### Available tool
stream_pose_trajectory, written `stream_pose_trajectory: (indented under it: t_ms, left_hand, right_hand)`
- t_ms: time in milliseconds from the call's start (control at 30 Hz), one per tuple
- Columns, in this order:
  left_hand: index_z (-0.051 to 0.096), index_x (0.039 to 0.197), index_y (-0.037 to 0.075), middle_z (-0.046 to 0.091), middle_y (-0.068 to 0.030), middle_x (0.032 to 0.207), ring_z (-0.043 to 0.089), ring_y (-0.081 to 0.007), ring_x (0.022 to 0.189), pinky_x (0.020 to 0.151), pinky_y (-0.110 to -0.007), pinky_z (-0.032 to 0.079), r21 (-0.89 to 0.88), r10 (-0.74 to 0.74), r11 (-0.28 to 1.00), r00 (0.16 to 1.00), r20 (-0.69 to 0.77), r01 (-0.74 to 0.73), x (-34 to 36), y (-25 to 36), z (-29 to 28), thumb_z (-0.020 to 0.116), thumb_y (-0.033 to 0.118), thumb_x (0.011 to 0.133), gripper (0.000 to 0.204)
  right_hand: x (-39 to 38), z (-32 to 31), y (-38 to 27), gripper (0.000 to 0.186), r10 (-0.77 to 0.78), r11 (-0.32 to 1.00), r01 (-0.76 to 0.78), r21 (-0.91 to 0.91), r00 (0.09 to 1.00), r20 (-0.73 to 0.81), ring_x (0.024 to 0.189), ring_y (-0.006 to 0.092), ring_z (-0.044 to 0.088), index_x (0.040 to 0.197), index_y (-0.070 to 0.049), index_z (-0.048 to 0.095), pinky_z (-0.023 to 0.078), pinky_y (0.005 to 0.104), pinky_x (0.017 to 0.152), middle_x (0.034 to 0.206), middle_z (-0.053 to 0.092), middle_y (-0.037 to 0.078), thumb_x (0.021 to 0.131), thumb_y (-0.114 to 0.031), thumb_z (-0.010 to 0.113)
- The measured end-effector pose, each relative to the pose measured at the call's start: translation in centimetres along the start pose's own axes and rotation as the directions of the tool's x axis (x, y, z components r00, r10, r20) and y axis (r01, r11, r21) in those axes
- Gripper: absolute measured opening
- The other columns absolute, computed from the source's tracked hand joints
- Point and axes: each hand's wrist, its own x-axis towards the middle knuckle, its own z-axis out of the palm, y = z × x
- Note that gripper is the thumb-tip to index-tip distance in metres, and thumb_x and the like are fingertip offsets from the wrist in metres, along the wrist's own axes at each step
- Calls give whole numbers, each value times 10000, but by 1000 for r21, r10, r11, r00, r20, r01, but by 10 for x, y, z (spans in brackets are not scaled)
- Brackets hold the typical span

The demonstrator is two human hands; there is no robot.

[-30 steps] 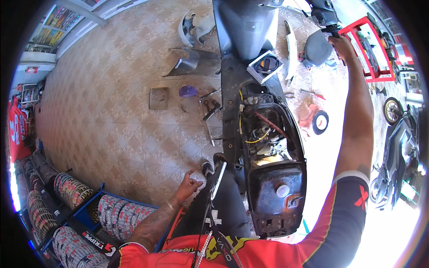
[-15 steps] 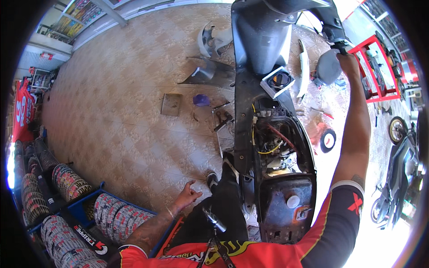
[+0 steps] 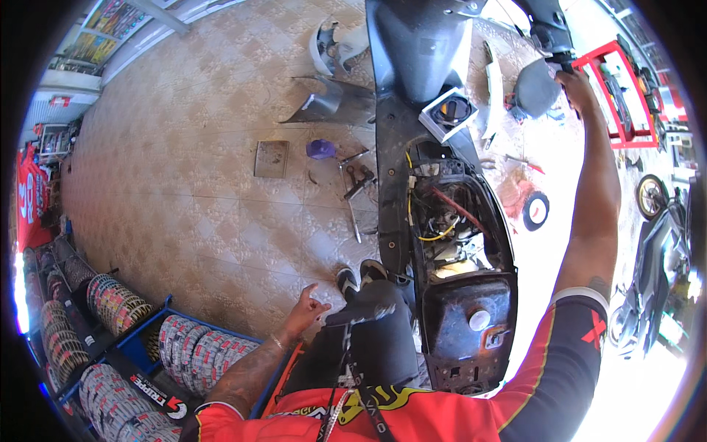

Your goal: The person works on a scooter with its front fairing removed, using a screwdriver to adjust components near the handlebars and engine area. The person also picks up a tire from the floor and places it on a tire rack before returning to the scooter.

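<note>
Black and seatless, the scooter (image 3: 392,214) is standing just right of the person's legs. The right hand (image 3: 577,88) is grasping the handlebar grip (image 3: 563,60); the left hand (image 3: 303,312) is hanging loosely curled — holding nothing. Steadying the scooter seems the step in hand — moving it is probably calling for level balance, given the white box (image 3: 433,127) resting loose on top.

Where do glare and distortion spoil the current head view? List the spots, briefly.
Head view: glare burns out the floor between the scooter and the right arm; head view again: the fisheye lens bends edges near the dark rim; head view, left side: the floor is free of such burn-out, and the left hand shows clearly.
</note>
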Motion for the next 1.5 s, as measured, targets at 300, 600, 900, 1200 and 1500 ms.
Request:
stream_pose_trajectory:
  t_ms: [300,600,900,1200,1500]
  left_hand:
    - [174,1464,51,574,-23,826,573,-96,771,722,-250,470,69,-35,997,993,109,28,-15,41,24,673,193,893,772]
    - [177,1460,43,577,-36,785,546,-103,702,630,-265,457,132,-31,991,997,67,22,17,0,0,706,223,861,820]
    - [188,1449,40,564,-17,736,531,-95,619,572,-247,452,42,-46,998,999,21,45,-11,-53,-20,723,201,848,821]
    - [168,1464,39,554,-18,763,528,-94,653,591,-244,461,-21,-18,1000,1000,17,18,-12,-61,-28,737,212,837,864]
    - [157,1475,79,580,-29,826,534,-90,687,631,-245,465,-96,-65,993,998,-6,64,-18,-79,-37,746,201,826,885]
  right_hand:
    - [-24,2,-22,250,1,986,-4,167,1000,23,431,113,385,730,-73,575,291,301,406,547,401,-19,785,-316,588]
    - [-6,0,-25,456,-168,883,128,-453,985,-49,962,381,643,1065,-77,656,493,441,830,1007,666,224,849,-456,522]
    - [-38,25,-47,637,-22,775,-243,-584,912,-409,1163,380,550,1207,-80,557,438,540,938,1191,576,254,777,-541,653]
    - [-265,297,-51,284,-303,596,606,-527,777,551,1147,290,548,1053,-105,672,439,416,953,1166,604,116,795,-221,642]
    - [-286,364,16,185,-198,466,748,-473,609,768,1164,266,558,879,-106,745,379,489,1015,1056,683,113,748,-156,624]
